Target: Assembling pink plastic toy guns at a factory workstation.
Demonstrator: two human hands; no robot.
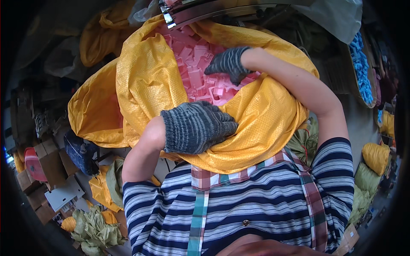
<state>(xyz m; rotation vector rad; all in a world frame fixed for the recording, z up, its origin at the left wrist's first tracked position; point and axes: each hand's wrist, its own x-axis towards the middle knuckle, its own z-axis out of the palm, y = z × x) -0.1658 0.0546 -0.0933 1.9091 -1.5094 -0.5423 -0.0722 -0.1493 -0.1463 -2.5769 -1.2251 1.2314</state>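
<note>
A large yellow woven sack (147, 72) stands in front of me, its mouth folded outward. Inside lie many pink plastic pieces (196, 77), blocky and hollow in shape. My left hand (198, 127), in a grey-and-black knitted glove, rests on the near rim with its fingers curled against the sack. Its fingertips press into the creased yellow fabric. My right hand (228, 65), gloved alike, reaches into the sack's mouth from the right. Its fingers point left over the pink pieces, with the thumb apart from them. Nothing shows between finger and thumb.
A metal machine edge (222, 13) overhangs the sack's far side. Blue pieces (361, 68) fill a container at the far right. Green sacks (365, 183) stand at the right. Cardboard boxes (51, 164), a red item (35, 164) and green bundles (94, 228) are at the left.
</note>
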